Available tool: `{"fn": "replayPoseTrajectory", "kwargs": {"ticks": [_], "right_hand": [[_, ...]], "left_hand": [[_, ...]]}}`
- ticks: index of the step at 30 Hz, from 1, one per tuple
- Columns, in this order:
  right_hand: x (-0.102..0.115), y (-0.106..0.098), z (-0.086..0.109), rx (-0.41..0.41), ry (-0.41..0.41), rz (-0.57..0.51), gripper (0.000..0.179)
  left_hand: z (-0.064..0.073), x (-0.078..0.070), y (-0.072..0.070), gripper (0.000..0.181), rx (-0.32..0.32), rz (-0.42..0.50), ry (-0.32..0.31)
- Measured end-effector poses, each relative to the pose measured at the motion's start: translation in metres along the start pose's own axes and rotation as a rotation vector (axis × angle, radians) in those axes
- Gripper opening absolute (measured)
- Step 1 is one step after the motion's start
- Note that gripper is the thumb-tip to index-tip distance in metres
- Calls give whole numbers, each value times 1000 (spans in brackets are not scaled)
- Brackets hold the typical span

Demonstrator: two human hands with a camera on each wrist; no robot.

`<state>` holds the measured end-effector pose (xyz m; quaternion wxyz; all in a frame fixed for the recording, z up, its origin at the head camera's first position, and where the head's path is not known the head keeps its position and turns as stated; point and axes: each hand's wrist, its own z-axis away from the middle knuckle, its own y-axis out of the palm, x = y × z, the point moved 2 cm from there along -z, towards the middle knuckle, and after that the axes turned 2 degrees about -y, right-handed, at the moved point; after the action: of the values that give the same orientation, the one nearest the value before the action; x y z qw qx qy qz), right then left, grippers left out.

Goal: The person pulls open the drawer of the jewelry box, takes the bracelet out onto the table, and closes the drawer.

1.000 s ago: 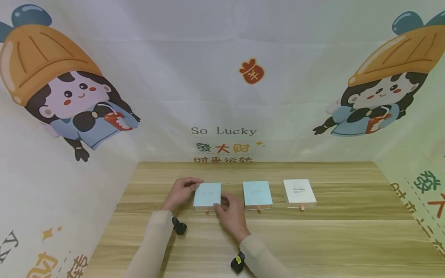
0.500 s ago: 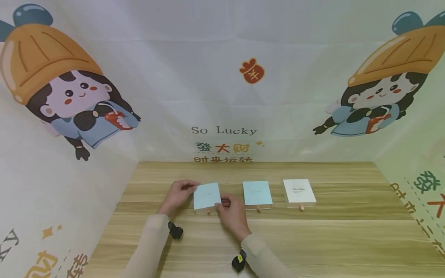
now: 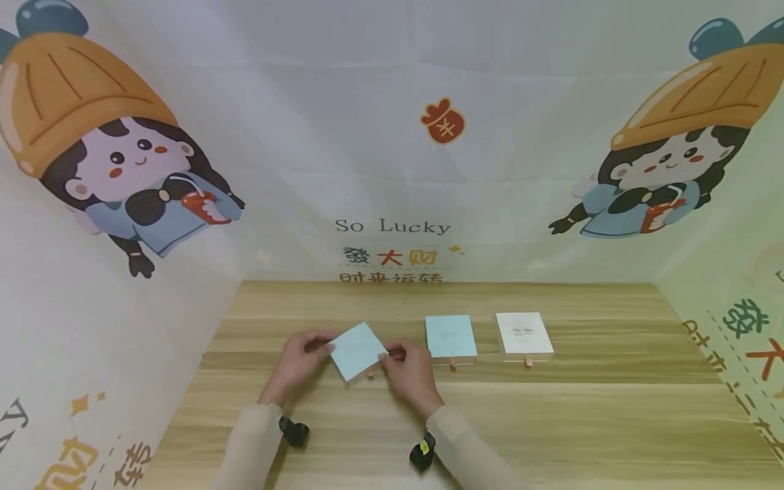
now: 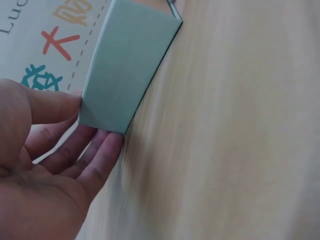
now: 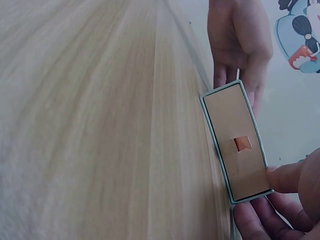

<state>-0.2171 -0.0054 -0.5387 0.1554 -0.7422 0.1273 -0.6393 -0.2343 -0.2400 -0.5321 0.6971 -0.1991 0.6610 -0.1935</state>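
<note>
A light blue drawer box [image 3: 357,352] is turned diagonally over the wooden table, left of centre. My left hand [image 3: 300,358] grips its left corner, thumb at the top edge and fingertips at the lower corner in the left wrist view. On the opposite side my right hand [image 3: 413,374] pinches the right corner between thumb and fingers. The right wrist view shows the tan drawer front [image 5: 235,170] closed inside the blue sleeve, with a small orange ribbon tab [image 5: 243,143] at its middle. The box's far sides are partly hidden by the hands.
To the right, a second light blue drawer box [image 3: 450,336] and a white drawer box [image 3: 523,333] with dark lettering lie in a row, ribbon tabs facing the front. A printed cloth backdrop [image 3: 294,204] rises behind the table [image 3: 582,429] and along both sides.
The held blue box has turned counterclockwise, from square-on to diagonal. My left hand has come down toward the front and left with its corner; the right hand has stayed nearly in place.
</note>
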Motion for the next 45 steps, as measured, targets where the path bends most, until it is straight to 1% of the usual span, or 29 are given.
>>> {"fn": "replayPoseTrajectory", "kwargs": {"ticks": [3, 7, 12, 19, 23, 27, 28, 30, 35, 37, 42, 45], "right_hand": [[0, -1, -3, 9, -3, 10, 14], [1, -3, -5, 32, 0, 31, 14], [0, -3, -7, 63, 4, 52, 13], [0, -3, -10, 115, -30, 71, 15], [0, -3, -12, 153, -41, 75, 15], [-1, -2, -13, 185, -52, 85, 14], [-1, -1, -13, 191, -49, 86, 14], [-1, -1, -13, 197, -70, 88, 14], [1, -1, -12, 217, -72, 79, 15], [2, 0, -10, 227, -61, 81, 15], [4, 1, -6, 229, -76, 96, 14], [5, 0, -4, 230, -86, 100, 13]], "left_hand": [[8, -1, -1, 25, -11, -4, -1], [21, -2, 0, 26, -24, -28, -21], [35, -1, 2, 27, -50, -18, -28], [53, -3, 6, 28, -99, -11, -81], [63, -6, 7, 31, -115, -19, -81], [71, -8, 8, 34, -120, -42, -75], [73, -9, 9, 34, -122, -42, -79], [76, -10, 9, 35, -126, -46, -92], [85, -12, 11, 35, -135, -51, -112], [89, -12, 12, 35, -136, -57, -115], [96, -11, 13, 35, -139, -62, -146], [99, -11, 14, 35, -143, -61, -150]]}}
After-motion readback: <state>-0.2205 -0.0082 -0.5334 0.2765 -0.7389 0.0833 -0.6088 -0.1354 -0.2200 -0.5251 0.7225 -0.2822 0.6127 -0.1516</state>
